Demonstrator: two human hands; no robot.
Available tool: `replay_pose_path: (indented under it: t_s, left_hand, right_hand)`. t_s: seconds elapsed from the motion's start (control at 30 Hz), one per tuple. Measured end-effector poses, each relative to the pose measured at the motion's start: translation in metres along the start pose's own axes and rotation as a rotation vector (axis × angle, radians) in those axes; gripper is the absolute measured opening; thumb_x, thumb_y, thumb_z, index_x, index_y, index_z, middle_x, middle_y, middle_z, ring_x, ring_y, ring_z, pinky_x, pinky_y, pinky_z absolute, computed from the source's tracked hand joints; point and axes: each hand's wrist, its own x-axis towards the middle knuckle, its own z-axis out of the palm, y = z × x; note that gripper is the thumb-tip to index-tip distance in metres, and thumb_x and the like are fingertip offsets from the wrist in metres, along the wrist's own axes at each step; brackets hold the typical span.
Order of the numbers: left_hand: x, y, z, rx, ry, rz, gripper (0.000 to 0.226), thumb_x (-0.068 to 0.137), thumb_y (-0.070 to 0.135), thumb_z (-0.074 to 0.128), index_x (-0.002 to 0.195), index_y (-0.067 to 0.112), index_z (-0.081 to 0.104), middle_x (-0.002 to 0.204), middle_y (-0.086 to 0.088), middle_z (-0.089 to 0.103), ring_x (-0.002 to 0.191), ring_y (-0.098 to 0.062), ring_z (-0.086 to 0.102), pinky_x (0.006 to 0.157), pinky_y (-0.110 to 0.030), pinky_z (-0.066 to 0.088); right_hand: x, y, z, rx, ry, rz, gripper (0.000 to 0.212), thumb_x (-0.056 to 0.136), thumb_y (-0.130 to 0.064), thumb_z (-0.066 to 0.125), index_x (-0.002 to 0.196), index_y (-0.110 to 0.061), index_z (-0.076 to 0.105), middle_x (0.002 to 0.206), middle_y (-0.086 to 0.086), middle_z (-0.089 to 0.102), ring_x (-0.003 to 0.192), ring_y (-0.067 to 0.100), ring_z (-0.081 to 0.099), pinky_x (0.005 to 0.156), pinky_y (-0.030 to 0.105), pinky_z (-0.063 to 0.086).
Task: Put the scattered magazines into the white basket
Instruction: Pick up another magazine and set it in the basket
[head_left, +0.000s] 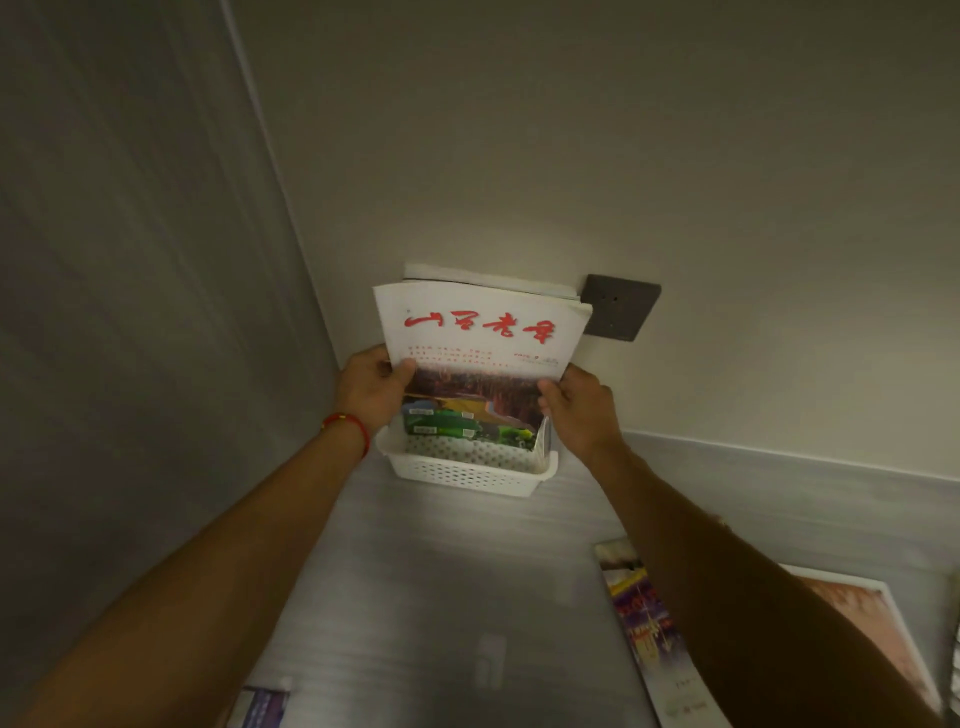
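**Magazines upright, going into the basket**

You have both hands on the stack of magazines (480, 338), one at each side edge, so the bundle stays square and upright as it goes down. Your left hand (371, 389) pinches the left edge with the thumb over the cover; your right hand (574, 410) clasps the right edge the same way. Each grip sits low on the stack, just above the rim of the white basket (470, 470), which stands at the back of the bench (441, 597) against the wall. The stack's lower end is already inside the basket, behind some green packets (447, 426); whether it touches the bottom you cannot tell. Its top leans toward the wall beside a dark wall plate (621, 306).

Two more magazines (644, 623) lie flat on the bench near your right forearm, and another (260, 706) at the near edge, so the job looks partly done.
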Motion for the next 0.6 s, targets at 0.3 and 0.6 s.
replay_pose_path:
  t_s: [0.3, 0.6]
  left_hand:
    - [0.004, -0.024, 0.031, 0.006, 0.088, -0.252, 0.027, 0.085, 0.019, 0.067, 0.104, 0.000, 0.069, 0.106, -0.022, 0.072, 0.100, -0.033, 0.067, 0.089, -0.037, 0.053]
    - [-0.024, -0.019, 0.032, -0.080, 0.084, -0.237, 0.042, 0.085, -0.007, 0.055, 0.126, -0.003, 0.049, 0.123, -0.027, 0.060, 0.117, -0.038, 0.058, 0.105, -0.042, 0.045]
  right_hand:
    - [-0.007, 0.009, 0.020, 0.128, -0.019, 0.201, 0.030, 0.101, -0.020, 0.048, 0.130, -0.013, 0.052, 0.130, 0.012, 0.061, 0.116, 0.031, 0.061, 0.088, 0.032, 0.050]
    - [-0.078, 0.053, -0.019, 0.056, -0.004, 0.065, 0.036, 0.094, -0.006, 0.055, 0.129, -0.013, 0.056, 0.131, 0.008, 0.058, 0.104, 0.015, 0.061, 0.091, 0.021, 0.045]
